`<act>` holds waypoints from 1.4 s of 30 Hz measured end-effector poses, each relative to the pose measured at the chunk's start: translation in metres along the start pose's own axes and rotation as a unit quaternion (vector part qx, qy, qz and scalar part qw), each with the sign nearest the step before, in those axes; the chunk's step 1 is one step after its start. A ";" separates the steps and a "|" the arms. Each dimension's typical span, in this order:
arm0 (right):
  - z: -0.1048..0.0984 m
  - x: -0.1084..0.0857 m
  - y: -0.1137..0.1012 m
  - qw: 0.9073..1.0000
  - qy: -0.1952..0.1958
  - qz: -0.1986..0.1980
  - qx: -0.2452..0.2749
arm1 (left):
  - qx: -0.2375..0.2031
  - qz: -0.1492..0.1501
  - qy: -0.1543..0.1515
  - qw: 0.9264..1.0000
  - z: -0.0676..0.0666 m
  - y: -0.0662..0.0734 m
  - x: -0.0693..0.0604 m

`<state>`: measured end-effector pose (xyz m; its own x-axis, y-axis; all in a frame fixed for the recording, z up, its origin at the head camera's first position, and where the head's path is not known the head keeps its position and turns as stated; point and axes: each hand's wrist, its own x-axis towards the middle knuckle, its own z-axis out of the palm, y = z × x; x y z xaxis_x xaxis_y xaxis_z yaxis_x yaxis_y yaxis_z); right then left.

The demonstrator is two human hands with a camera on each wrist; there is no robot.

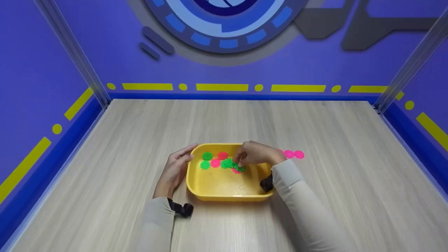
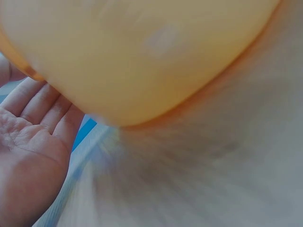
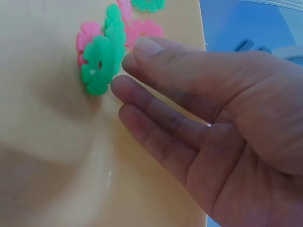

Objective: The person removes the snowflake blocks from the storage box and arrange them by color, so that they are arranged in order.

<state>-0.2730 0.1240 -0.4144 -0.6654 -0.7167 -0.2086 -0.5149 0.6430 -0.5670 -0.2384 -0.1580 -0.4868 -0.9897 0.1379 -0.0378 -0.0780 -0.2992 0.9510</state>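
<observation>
A yellow plastic tray (image 1: 217,187) stands on the table with several green and pink flower-shaped plastic discs inside. My left hand (image 1: 175,169) grips its left rim, thumb over the edge and fingers along the outside. The left wrist view shows the tray's blurred side (image 2: 142,85) beside the palm (image 2: 33,142). Inside the tray, the right hand (image 1: 253,154) reaches down to a green disc (image 3: 98,66) near a pink disc (image 3: 89,35). In the right wrist view, the right hand's fingers (image 3: 161,125) extend towards the green discs, and no disc shows between thumb and fingers.
Beyond the tray's right side, pink discs (image 1: 299,154) lie in a row on the wooden table (image 1: 350,168), partly hidden by the right hand. Blue-purple panels (image 1: 227,75) enclose the table at the back and both sides.
</observation>
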 end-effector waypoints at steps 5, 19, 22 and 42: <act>0.002 0.002 -0.001 1.000 -0.008 0.023 -0.004 | 0.001 -0.003 0.003 1.000 0.000 0.000 0.000; 0.004 0.001 -0.001 0.998 -0.022 0.055 -0.002 | -0.005 0.001 -0.003 1.000 -0.001 0.000 -0.001; 0.005 0.000 -0.002 0.998 -0.017 0.055 -0.005 | -0.003 0.005 -0.004 1.000 -0.001 0.000 -0.001; 0.010 0.005 -0.008 0.998 -0.018 0.049 -0.019 | -0.009 -0.001 0.001 1.000 0.001 0.001 -0.001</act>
<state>-0.2671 0.1124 -0.4193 -0.6945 -0.6581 -0.2907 -0.4686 0.7204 -0.5114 -0.2378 -0.1577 -0.4852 -0.9898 0.1367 -0.0409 -0.0826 -0.3155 0.9453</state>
